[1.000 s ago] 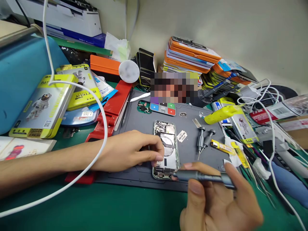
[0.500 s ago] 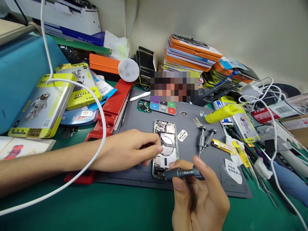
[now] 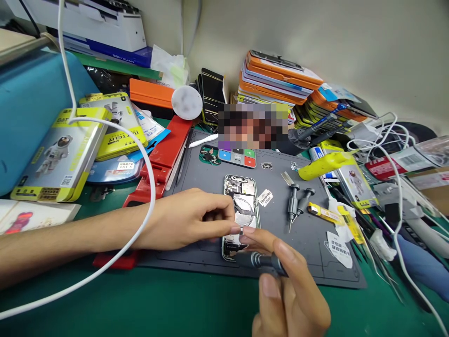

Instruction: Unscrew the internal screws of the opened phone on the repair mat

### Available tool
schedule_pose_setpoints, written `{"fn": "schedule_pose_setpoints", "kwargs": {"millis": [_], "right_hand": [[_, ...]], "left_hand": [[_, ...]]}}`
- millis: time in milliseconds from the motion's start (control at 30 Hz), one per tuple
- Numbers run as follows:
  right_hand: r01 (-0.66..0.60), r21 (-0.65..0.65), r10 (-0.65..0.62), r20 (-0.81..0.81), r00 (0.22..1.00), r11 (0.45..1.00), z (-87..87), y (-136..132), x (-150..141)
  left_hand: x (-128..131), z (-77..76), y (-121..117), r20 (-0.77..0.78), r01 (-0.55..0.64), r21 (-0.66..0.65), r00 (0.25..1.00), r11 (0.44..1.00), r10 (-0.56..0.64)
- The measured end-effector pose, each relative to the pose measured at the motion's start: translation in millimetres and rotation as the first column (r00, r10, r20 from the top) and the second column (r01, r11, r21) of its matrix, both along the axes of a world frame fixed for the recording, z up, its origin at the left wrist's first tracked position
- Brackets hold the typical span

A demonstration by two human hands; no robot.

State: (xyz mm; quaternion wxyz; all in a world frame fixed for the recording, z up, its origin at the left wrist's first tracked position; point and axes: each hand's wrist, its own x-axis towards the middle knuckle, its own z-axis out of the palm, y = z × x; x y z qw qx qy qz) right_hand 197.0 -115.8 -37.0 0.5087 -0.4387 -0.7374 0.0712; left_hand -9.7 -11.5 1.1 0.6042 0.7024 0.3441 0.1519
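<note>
An opened smartphone [image 3: 245,216] with its inner parts bare lies on the grey work mat [image 3: 196,252]. My left hand [image 3: 199,216] reaches over the phone's left side, fingers curled and thumb bent in towards them. What those fingers hold, if anything, is hidden. In my right hand [image 3: 294,281] is a dark grey screwdriver [image 3: 261,260], lying nearly level over the phone's lower end and smeared by motion. The tip of my right index finger meets or almost meets my left thumb tip above the phone. The screwdriver's point cannot be made out.
Right of the phone lie two more screwdrivers [image 3: 293,206], a white label [image 3: 265,197] and a yellow bottle [image 3: 321,166]. A red clamp-like tool [image 3: 164,154] stands left. A white cable [image 3: 149,168] loops across my left forearm. Behind are stacked orange cases [image 3: 277,70].
My right index finger has moved left and up to my left thumb, which has dropped slightly. The screwdriver has shifted a little and now looks blurred. The phone has stayed in place.
</note>
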Motion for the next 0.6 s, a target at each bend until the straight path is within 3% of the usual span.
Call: {"fn": "schedule_pose_setpoints", "kwargs": {"millis": [167,300,400,500,600], "right_hand": [[-0.059,-0.043,0.061,0.026,0.998,0.997,-2.0,5.5,8.6],[-0.031,-0.058,0.025,-0.102,0.994,0.998,1.9,12.5,12.5],[-0.024,-0.054,0.018,-0.11,0.994,0.998,5.6,13.3,12.0],[-0.034,-0.078,0.024,-0.123,0.992,0.996,6.0,12.2,10.1],[0.005,-0.009,-0.006,-0.192,0.981,1.0,4.1,13.4,8.6]], "left_hand": [[0.0,-5.8,3.1,0.057,0.007,-0.011,0.998,1.0,-0.007],[-1.3,-8.0,3.9,0.078,0.047,0.037,0.996,0.998,-0.05],[-1.3,-8.4,3.8,0.09,0.077,0.037,0.993,0.996,-0.08],[-0.8,-7.6,3.3,0.066,0.11,0.066,0.991,0.992,-0.115],[-0.7,-4.9,2.1,-0.013,0.133,0.122,0.991,0.983,-0.133]]}}
